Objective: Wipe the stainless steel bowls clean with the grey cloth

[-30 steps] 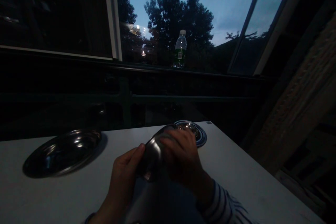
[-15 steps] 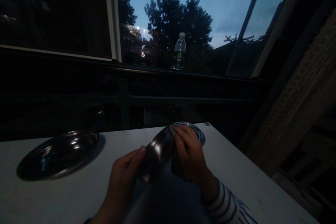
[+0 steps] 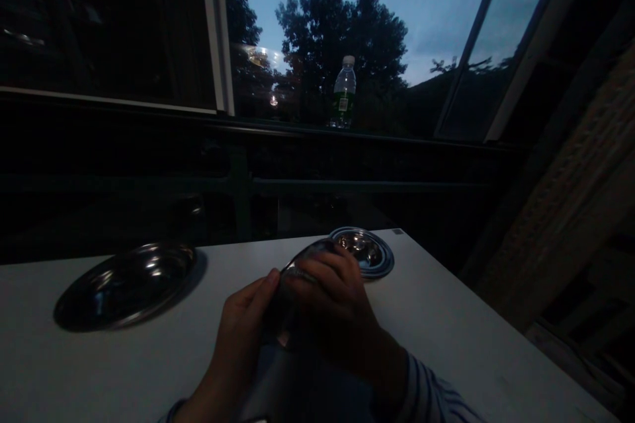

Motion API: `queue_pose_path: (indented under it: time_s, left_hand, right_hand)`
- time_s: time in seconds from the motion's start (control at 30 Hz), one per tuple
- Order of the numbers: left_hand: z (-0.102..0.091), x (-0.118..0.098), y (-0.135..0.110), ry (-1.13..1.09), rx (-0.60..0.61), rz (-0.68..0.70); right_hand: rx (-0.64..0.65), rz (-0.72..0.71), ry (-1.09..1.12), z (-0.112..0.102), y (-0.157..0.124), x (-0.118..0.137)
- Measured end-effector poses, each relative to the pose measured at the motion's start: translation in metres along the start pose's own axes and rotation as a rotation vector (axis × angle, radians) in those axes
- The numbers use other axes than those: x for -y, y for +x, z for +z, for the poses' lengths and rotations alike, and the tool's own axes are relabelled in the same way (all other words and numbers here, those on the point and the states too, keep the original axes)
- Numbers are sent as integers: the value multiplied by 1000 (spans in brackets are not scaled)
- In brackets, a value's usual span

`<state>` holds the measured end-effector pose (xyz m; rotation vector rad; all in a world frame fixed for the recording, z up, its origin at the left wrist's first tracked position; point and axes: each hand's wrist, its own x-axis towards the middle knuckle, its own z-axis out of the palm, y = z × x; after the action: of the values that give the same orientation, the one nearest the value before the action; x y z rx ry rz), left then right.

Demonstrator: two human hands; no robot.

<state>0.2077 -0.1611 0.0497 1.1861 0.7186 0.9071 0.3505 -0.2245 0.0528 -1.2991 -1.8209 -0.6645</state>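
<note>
A shiny metal bowl (image 3: 313, 248) is held up tilted above the table, in front of me. My left hand (image 3: 242, 318) grips its left rim, thumb on the near side. My right hand (image 3: 338, 301) lies across the bowl's face with bent fingers, pressing a dark cloth against it; the cloth is mostly hidden under the fingers in the dim light. Just behind my right hand, a smaller metal dish (image 3: 380, 258) with a wide rim rests on the table. A large oval metal dish (image 3: 124, 287) sits to the left, apart from both hands.
The white table (image 3: 446, 337) ends at a back edge and a slanting right edge. Beyond it, a plastic bottle (image 3: 343, 96) with a green label stands on the window sill. An open window pane (image 3: 501, 46) and a patterned curtain (image 3: 560, 211) are at the right.
My right hand has moved left from the bowl's right rim across its face, covering much of it. My left hand keeps its hold. The view has shifted slightly.
</note>
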Motion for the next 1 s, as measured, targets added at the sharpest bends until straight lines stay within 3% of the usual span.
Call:
queue_pose_path:
  time_s: [0.03,0.17,0.2,0.37,0.53,0.57,0.7,0.73,0.9,0.93,1.0]
  left_hand:
    - [0,1,0,0,-12,-15]
    - [1,-1,0,8,-83,-81]
    - [1,-2,0,-7,-89,-79]
    - [1,-5,2,-138,-94,-47]
    - [0,-4,5,-200,-137,-112]
    - [0,-4,5,-214,-132,-120]
    - [-2,-5,7,-282,-146,-134]
    - [-2,-6,8,-304,-152,-134]
    - [1,-6,10,-415,-106,-162]
    - [1,-5,10,-418,-103,-166]
    - [0,-4,9,-391,-99,-167]
  right_hand:
    - [-3,11,-19,1,0,-1]
    - [-50,300,-52,3,-2,-10]
    - [-45,299,-52,3,-3,-10]
    - [22,-103,-64,6,-5,5]
    - [3,126,-148,8,-5,-1]
    - [-4,99,-153,8,-5,1]
    - [22,-256,-135,12,-7,15]
    - [28,-280,-137,11,-7,16]
    - [-5,27,-187,3,-4,0]
    - [-3,20,-181,2,-4,0]
    - [23,-133,-150,3,-4,8]
